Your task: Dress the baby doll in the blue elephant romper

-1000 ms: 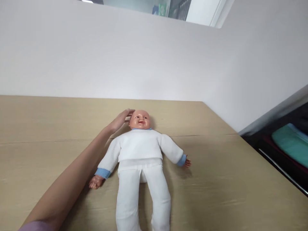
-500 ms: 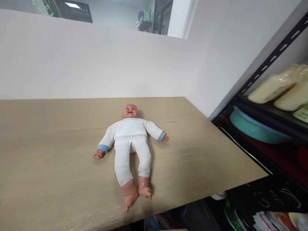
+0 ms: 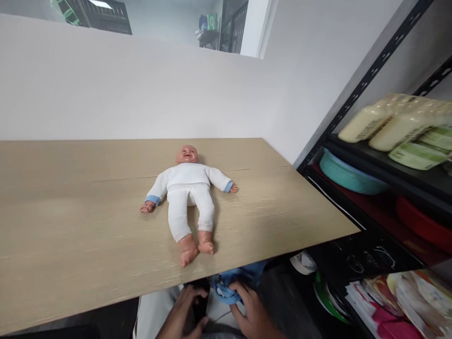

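A baby doll [image 3: 189, 188] in a white top and trousers with blue cuffs lies on its back on the wooden table [image 3: 88, 235], its bare feet toward the front edge. Below that edge, over my lap, my right hand [image 3: 250, 310] has its fingers on a bundle of blue fabric [image 3: 226, 289] with twisted straps. Beside it, my left hand [image 3: 185, 310] has thumb and fingers apart, with nothing visible in it. Neither hand touches the doll.
A black metal shelf rack [image 3: 353, 101] stands to the right. It bears cream-coloured bottles [image 3: 374, 115], a teal basin [image 3: 353, 176] and a red basin [image 3: 423, 226]. Lower down are printed packets [image 3: 409, 296]. A white wall with a window opening rises behind the table.
The view has tilted down and shifted right. Both my hands and the blue fabric now show below the table edge, where only a sliver of a hand appeared before. The doll lies as before.
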`<state>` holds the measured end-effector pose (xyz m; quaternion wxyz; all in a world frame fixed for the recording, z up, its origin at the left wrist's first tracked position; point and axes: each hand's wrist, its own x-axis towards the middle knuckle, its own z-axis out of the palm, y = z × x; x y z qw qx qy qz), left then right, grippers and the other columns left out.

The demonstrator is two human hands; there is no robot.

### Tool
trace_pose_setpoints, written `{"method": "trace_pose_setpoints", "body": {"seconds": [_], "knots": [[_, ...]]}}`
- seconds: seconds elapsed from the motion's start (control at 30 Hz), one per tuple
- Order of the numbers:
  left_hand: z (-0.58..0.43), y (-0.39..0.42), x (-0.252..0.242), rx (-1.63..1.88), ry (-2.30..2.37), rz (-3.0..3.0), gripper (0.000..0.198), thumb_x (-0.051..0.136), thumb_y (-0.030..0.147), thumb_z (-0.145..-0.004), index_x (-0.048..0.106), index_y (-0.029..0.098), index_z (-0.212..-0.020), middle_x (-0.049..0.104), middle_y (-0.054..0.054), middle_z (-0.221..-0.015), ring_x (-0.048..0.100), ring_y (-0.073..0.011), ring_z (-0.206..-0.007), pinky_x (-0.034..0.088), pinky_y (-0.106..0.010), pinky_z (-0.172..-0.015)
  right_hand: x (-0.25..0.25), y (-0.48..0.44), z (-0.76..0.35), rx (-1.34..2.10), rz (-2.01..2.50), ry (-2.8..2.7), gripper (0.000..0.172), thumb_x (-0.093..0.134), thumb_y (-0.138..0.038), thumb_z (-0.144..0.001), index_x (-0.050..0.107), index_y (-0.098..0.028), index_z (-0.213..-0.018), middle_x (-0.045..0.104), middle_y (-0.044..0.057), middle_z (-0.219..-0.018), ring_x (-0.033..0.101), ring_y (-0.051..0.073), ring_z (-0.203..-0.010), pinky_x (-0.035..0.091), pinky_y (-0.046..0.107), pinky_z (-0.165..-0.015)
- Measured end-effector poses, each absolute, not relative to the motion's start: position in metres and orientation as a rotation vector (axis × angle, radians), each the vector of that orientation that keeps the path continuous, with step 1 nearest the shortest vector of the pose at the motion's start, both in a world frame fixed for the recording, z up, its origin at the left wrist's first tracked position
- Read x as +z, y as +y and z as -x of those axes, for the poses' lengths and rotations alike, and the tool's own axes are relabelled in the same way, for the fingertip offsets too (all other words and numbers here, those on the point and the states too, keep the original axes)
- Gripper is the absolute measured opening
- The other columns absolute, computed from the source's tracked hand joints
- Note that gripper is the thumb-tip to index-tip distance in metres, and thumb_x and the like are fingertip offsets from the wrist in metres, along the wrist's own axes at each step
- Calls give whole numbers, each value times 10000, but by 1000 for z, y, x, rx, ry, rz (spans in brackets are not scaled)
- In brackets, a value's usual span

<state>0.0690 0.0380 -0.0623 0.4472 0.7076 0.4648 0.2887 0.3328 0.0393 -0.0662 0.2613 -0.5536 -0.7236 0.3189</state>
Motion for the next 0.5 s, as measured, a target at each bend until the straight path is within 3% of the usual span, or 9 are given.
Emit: {"method": "trace_pose_setpoints", "body": {"seconds": [0.13, 0.27, 0.33, 0.43, 0.5], "knots": [[-65, 36, -57, 773, 1163, -1667, 725, 802, 374, -867, 510, 292, -1525, 518, -144, -1612, 438, -380, -1516, 325, -513, -1286, -16, 39, -326, 964, 1375, -1825, 160, 518, -200, -918, 629, -228, -1030, 689, 30, -917, 653, 206, -853, 510, 310, -811], [-90, 42, -22, 807, 1029, -1534, 732, 811, 461, -866, 520, 312, -1521, 477, -121, -1642, 379, -367, -1548, 243, -519, -1314, 53, 47, -319, 1241, 1187, -1678, 69, 560, -265, -963, 592, -220, -1006, 585, -30, -784, 528, 151, -730, 444, 268, -719], [-98, 42, -2, 838, 977, -1390, 619, 759, 502, -906, 568, 301, -1459, 555, -111, -1559, 450, -351, -1477, 288, -498, -1285, 83, 51, -317, 1397, 1064, -1611, 102, 562, -308, -1000, 578, -210, -1025, 576, -35, -774, 508, 134, -694, 424, 256, -672], [-99, 40, 26, 840, 969, -1234, 434, 670, 558, -959, 651, 267, -1280, 685, -82, -1253, 577, -315, -1220, 426, -438, -1137, 118, 58, -317, 1500, 1002, -1653, 201, 486, -369, -1071, 595, -200, -1062, 603, -28, -761, 500, 120, -622, 420, 254, -623], [-95, 38, 44, 846, 962, -1242, 351, 664, 568, -964, 662, 255, -1122, 661, -41, -1051, 581, -266, -1033, 465, -373, -995, 133, 61, -318, 1374, 1066, -1779, 264, 436, -367, -1097, 647, -209, -1090, 683, 8, -845, 601, 149, -716, 495, 281, -722]]}}
